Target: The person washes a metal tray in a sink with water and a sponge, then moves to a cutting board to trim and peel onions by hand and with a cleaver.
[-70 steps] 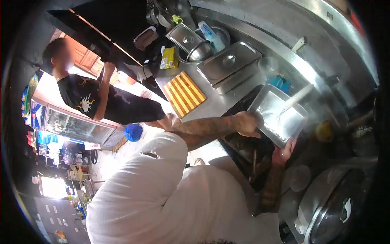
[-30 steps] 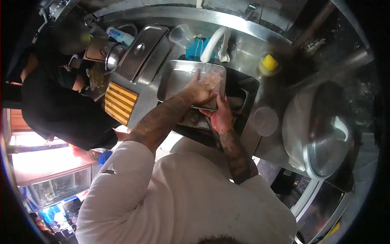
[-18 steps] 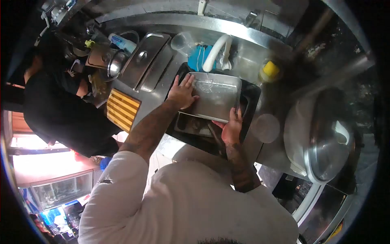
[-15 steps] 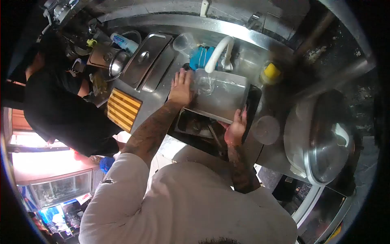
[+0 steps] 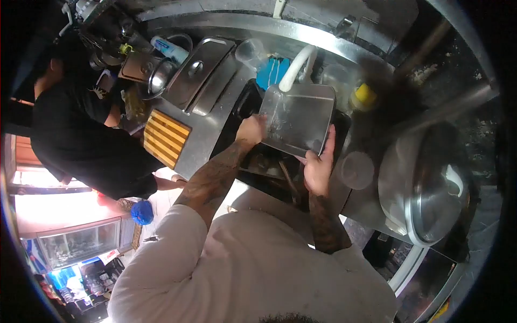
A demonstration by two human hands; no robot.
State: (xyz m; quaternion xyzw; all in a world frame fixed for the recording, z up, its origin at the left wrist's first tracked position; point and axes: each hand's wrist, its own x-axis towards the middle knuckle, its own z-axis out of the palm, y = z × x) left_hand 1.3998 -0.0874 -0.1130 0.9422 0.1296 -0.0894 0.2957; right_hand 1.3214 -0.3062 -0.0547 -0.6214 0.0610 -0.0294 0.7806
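Observation:
A rectangular metal pan (image 5: 300, 119) is tilted over the dark sink (image 5: 249, 100), just under the white faucet (image 5: 293, 72). Water shows on its inner surface near the left side. My left hand (image 5: 252, 130) is closed at the pan's left edge, its fingertips partly hidden. With thumb on the near rim and fingers along the right side, my right hand (image 5: 319, 168) grips the pan's lower right corner. Below the pan, another metal container (image 5: 266, 165) and a long handle lie in the sink. A blue cloth (image 5: 272, 73) is behind the pan.
Left of the sink are a lidded steel pan (image 5: 199, 72), a striped wooden board (image 5: 166, 138) and a metal bowl (image 5: 160, 79). A clear cup (image 5: 250, 53) stands behind. A large lidded pot (image 5: 425, 183) is at right. A person in black (image 5: 86, 129) bends at far left.
The pan has turned and tilted, moving slightly right and up. My left hand has gone from flat and spread to closed at its edge. My right hand has shifted up around the corner.

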